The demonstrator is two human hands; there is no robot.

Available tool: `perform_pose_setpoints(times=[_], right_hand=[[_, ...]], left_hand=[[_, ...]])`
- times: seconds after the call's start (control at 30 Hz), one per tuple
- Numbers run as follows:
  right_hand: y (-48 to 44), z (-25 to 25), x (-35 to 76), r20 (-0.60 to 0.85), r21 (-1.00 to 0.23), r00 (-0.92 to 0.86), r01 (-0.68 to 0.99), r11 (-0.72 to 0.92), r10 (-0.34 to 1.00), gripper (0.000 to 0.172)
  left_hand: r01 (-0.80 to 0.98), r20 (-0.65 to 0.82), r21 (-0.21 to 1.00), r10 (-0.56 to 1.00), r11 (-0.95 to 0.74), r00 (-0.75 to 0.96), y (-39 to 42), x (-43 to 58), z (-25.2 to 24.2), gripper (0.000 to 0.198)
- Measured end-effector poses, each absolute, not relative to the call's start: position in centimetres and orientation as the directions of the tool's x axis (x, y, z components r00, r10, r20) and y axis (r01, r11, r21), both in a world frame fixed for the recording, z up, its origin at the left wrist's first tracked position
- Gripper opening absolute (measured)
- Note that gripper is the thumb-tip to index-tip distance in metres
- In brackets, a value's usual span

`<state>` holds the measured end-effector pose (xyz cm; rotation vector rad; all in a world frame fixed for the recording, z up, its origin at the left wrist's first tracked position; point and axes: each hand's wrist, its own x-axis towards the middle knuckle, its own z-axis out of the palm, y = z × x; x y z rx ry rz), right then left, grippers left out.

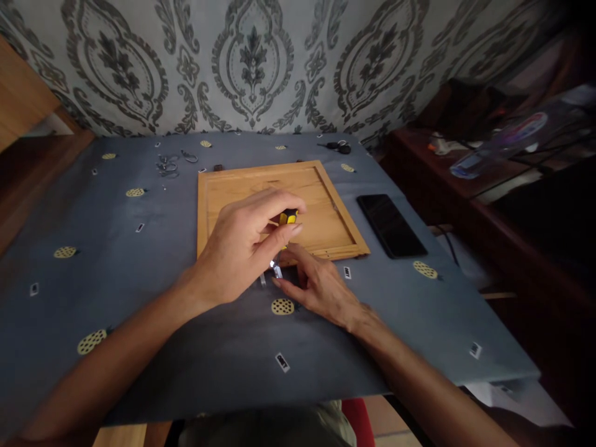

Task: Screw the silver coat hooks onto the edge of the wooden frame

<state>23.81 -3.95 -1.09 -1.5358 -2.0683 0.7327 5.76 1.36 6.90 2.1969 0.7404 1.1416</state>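
A framed wooden panel (335,214), like a small cabinet door, lies flat on the table. Over its near edge, my left hand (242,245) grips a screwdriver (288,216) by its yellow and black handle, with the shaft pointing down. Thumb and fingers of my right hand (321,282) close around a small shiny metal piece (276,269) at that same edge, just below the screwdriver. My hands hide most of the tool's shaft, and its tip cannot be made out clearly.
Right of the panel lies a black phone (392,226). Small black-handled scissors or keys (342,148) sit at the back right, and thin grey loops (167,166) at the back left. A clear plastic bottle (500,143) is on the dark furniture at right. Blue patterned cloth (186,366) covers the table.
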Motion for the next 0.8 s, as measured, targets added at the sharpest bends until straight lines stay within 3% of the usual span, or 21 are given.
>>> perform_pose_setpoints(times=[0.8], right_hand=[[-4.07,-0.91,23.73,0.047,-0.676,-0.281,0.697,0.238,0.958,0.044]], left_hand=[[0.223,0.487,0.656,0.631,-0.721,0.604,1.59,5.55,7.62,0.016]])
